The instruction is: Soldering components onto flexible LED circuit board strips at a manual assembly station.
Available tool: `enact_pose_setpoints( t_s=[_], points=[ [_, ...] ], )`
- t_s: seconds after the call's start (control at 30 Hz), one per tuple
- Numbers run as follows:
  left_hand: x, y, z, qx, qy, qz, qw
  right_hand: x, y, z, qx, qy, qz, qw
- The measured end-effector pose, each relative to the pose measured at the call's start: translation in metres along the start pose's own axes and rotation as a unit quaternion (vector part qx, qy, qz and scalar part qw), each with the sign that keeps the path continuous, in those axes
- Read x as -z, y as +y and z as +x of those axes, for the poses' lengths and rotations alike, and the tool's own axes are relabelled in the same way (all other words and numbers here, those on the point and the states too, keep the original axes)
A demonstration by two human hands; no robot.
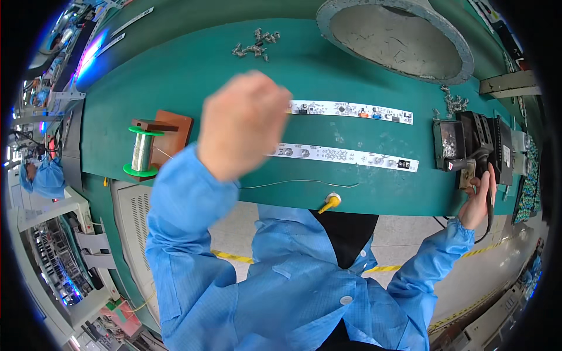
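Observation:
My left hand [243, 123] is raised above the green bench [193, 76], blurred, its fingers curled into a fist with nothing visible in it. It hides the left ends of two long white circuit strips, the far strip [351, 110] and the near strip [345, 155]. My right hand [479, 202] is at the bench's right end, closed around the black handle of a soldering iron [485, 169] resting in a black stand [468, 140]; its cable hangs below my wrist. A thin solder wire [298, 182] lies along the near edge.
A green solder spool [140, 151] stands on a brown block [172, 133] at the left. A yellow-tipped tool [329, 203] sits at the front edge. Small metal parts [256, 44] lie at the back beside a large round grey dish [462, 58]. Another blue-clad person [44, 175] is far left.

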State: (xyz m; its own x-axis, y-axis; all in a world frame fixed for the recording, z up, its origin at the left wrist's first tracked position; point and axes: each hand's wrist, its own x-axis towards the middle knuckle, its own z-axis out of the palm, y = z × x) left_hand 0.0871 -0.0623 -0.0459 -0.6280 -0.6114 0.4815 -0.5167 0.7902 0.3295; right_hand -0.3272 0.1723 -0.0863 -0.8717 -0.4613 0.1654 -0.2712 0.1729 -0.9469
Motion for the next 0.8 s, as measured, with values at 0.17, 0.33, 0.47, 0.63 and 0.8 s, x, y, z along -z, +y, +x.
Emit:
enact_pose_setpoints(
  t_s=[0.17, 0.33, 0.47, 0.63, 0.8],
  points=[
    [-0.008, -0.069, 0.02, 0.117, -0.051, 0.051, 0.991, 0.008, 0.006, 0.006, -0.108, -0.093, 0.248, 0.958],
    [-0.037, -0.08, 0.044, 0.129, -0.09, 0.151, 0.976, -0.01, -0.005, -0.005, -0.057, 0.004, 0.153, 0.987],
    [-0.035, -0.091, 0.048, 0.152, -0.13, 0.158, 0.967, -0.01, -0.009, -0.001, -0.05, -0.016, 0.175, 0.983],
    [-0.024, -0.08, 0.042, 0.051, -0.062, 0.121, 0.989, -0.005, -0.012, -0.039, -0.156, -0.029, 0.318, 0.935],
    [0.001, -0.003, 0.019, 0.091, -0.021, -0.149, 0.984, -0.038, -0.036, -0.111, 0.107, -0.146, -0.029, 0.983]
  ],
)
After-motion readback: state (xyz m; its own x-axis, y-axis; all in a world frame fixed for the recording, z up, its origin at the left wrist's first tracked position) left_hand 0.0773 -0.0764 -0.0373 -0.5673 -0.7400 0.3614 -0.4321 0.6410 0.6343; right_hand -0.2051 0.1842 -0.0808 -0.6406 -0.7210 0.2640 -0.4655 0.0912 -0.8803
